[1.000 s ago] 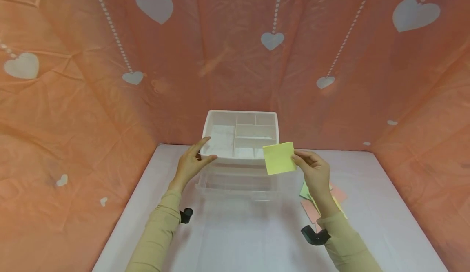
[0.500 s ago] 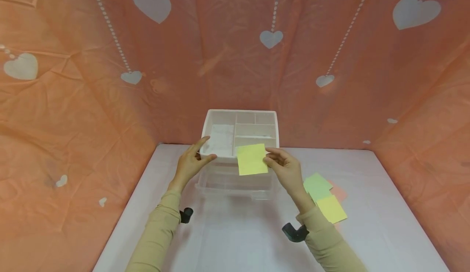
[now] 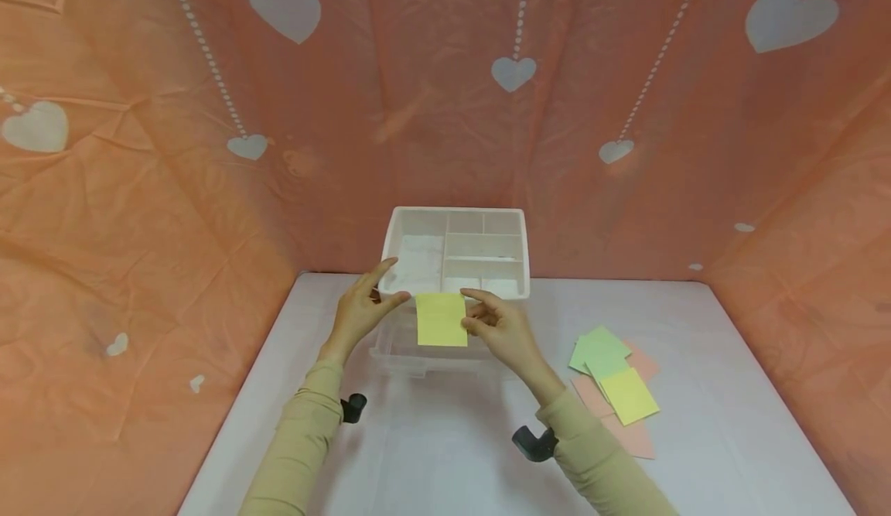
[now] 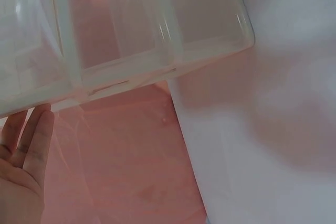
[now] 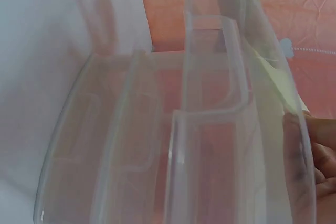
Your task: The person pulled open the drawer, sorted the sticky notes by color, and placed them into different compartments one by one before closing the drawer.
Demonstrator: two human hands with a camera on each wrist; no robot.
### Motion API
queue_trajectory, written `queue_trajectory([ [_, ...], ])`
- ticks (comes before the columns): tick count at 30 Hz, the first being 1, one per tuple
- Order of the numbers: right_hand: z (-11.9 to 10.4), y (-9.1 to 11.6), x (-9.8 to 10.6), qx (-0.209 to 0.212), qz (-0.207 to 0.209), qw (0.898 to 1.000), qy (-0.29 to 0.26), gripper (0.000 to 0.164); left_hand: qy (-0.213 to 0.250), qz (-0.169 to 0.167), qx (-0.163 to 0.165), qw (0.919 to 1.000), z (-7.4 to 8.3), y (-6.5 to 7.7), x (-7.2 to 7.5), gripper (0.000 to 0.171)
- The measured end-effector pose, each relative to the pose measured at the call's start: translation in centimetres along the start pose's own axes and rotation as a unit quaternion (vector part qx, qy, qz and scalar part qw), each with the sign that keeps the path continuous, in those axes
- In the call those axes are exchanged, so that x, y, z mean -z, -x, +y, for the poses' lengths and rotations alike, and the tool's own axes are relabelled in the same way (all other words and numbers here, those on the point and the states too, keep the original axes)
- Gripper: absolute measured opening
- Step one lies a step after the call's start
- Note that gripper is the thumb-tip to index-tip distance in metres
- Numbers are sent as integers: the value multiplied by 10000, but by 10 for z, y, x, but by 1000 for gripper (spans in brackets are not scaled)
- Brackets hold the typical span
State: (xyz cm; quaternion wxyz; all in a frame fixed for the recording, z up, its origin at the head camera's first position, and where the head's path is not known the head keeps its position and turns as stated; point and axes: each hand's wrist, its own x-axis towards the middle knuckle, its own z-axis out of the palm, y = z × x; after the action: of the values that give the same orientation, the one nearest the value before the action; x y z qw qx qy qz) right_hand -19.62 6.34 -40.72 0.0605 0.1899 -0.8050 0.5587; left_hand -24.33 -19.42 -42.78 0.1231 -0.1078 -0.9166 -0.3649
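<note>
A square yellow sticky note [image 3: 440, 320] is pinched at its right edge between the thumb and fingers of my right hand [image 3: 506, 336]. It hangs in front of the white compartment tray [image 3: 455, 209] that tops a clear plastic drawer box [image 3: 404, 357]. My left hand [image 3: 357, 316] rests on the tray's front left corner, thumb at the front and fingers along the side. In the left wrist view, straight fingers [image 4: 38, 142] touch the box's side. Through clear plastic in the right wrist view, the note [image 5: 281, 85] looks pale and is partly hidden.
Several green, pink and yellow sticky notes [image 3: 629, 396] lie overlapping on the white table [image 3: 724, 423], right of the box. Orange cloth with white hearts [image 3: 452, 137] closes off the back and both sides. Each wrist carries a black camera mount [image 3: 534, 444].
My right hand has moved left with the yellow sticky note, from the tray's right end to its front middle, and slightly lower. The note now hangs squarer. My left hand stays at the corner.
</note>
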Motion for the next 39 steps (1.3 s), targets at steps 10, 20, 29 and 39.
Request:
queue_trajectory([
  [10,3,-4,-12,-228,-662,9973,-201,39,-131,-51,-73,9999,0,-1,1,64],
  [20,4,-8,-15,-755,-936,9925,227,33,-102,-55,-69,9999,0,-1,1,64],
  [29,6,-8,-15,-890,-951,9904,456,35,-110,26,-130,9999,1,-2,-1,65],
  [39,4,-4,-11,-765,-840,9921,539,34,-52,35,-31,10000,2,-2,-1,65],
])
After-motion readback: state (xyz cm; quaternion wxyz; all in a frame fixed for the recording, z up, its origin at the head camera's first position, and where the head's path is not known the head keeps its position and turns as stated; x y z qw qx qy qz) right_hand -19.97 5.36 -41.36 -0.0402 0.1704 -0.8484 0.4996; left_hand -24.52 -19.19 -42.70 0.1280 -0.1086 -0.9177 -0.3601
